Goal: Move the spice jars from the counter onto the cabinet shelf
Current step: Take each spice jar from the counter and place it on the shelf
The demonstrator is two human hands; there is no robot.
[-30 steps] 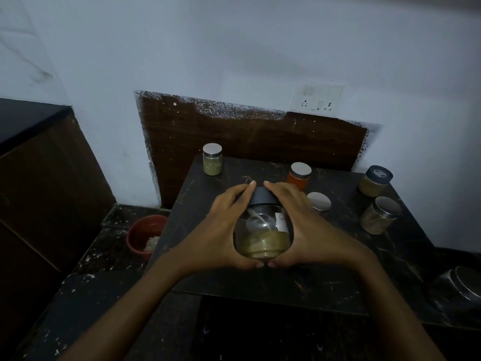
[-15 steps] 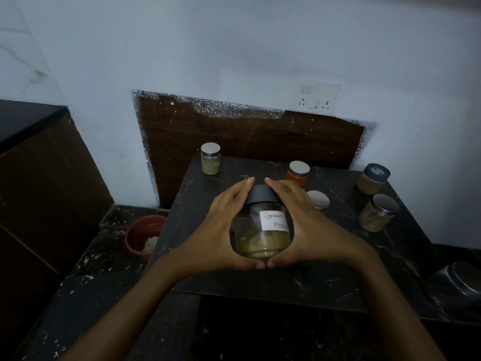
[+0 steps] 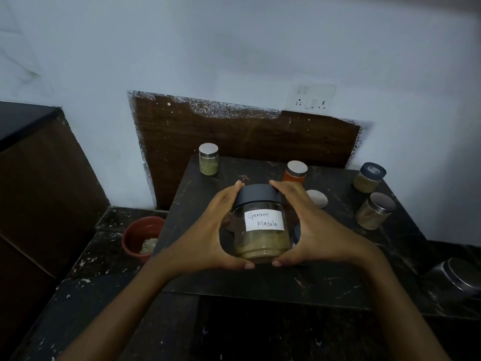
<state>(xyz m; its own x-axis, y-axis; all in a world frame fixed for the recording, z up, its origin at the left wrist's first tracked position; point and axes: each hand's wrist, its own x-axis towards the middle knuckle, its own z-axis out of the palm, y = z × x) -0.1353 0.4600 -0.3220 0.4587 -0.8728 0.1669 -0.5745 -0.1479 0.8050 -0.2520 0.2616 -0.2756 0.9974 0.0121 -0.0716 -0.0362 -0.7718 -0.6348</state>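
A glass jar (image 3: 261, 225) with a black lid and a white label reading "Garam Masala" is held above the dark stone counter (image 3: 338, 269). My left hand (image 3: 208, 230) grips its left side and my right hand (image 3: 317, 230) grips its right side, thumbs under the base. On the counter behind stand a green-spice jar (image 3: 208, 162), an orange-spice jar (image 3: 295, 173), a steel lid (image 3: 317, 198) of a jar mostly hidden by my right hand, and two brown-spice jars (image 3: 368, 178) (image 3: 374, 211) at the right.
A red bowl (image 3: 140, 237) with pale contents sits on the lower ledge at left. A dark wooden cabinet (image 3: 39, 191) stands far left. A steel container (image 3: 453, 280) lies at the right edge. A wall socket (image 3: 311, 99) is above the brown backboard.
The jar has turned in my hands, so its label now faces me fully. Both hands keep their hold in about the same place.
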